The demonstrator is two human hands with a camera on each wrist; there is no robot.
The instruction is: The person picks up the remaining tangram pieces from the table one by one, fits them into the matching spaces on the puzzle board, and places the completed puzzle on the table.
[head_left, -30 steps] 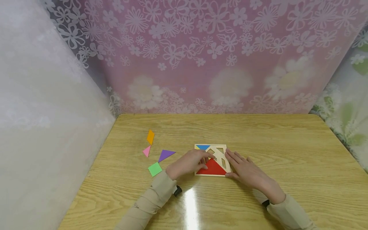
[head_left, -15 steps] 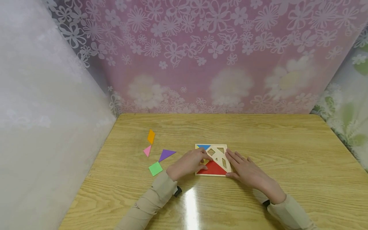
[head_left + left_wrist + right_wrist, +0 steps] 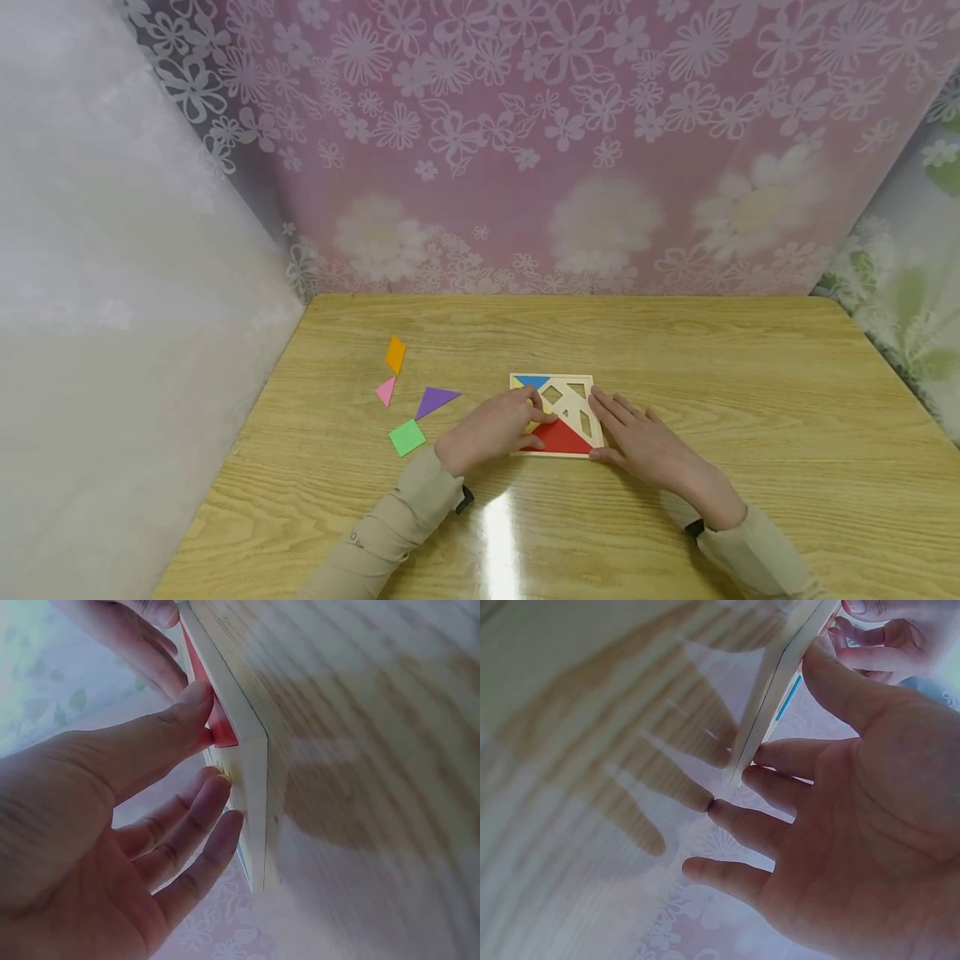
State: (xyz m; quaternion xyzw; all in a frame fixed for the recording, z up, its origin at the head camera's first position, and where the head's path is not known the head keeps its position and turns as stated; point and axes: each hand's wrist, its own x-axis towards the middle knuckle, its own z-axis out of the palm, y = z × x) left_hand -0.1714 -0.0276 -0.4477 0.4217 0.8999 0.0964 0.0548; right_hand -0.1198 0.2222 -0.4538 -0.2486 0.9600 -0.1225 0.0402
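A wooden tangram tray (image 3: 576,376) lies between both hands in the head view. It bears a large red triangle (image 3: 558,439) along its near side, a blue triangle (image 3: 532,381) in the far left corner and a yellow piece (image 3: 235,765) at the left, mostly covered by my left hand. My left hand (image 3: 493,427) reaches over the tray from the left; its thumb and index finger pinch the red triangle, while the other fingers stay loosely bent over the yellow piece. My right hand (image 3: 647,446) rests along the tray's right edge with fingers extended, thumb at the near corner.
Left of the tray on the wooden table (image 3: 697,350) lie an orange parallelogram (image 3: 395,355), a pink triangle (image 3: 386,391), a purple triangle (image 3: 435,402) and a green square (image 3: 407,437). A flowered pink curtain (image 3: 480,200) hangs behind the table.
The left index finger has shifted slightly nearer along the red triangle, and the triangle has moved a little with it. The right hand keeps its place at the tray's edge.
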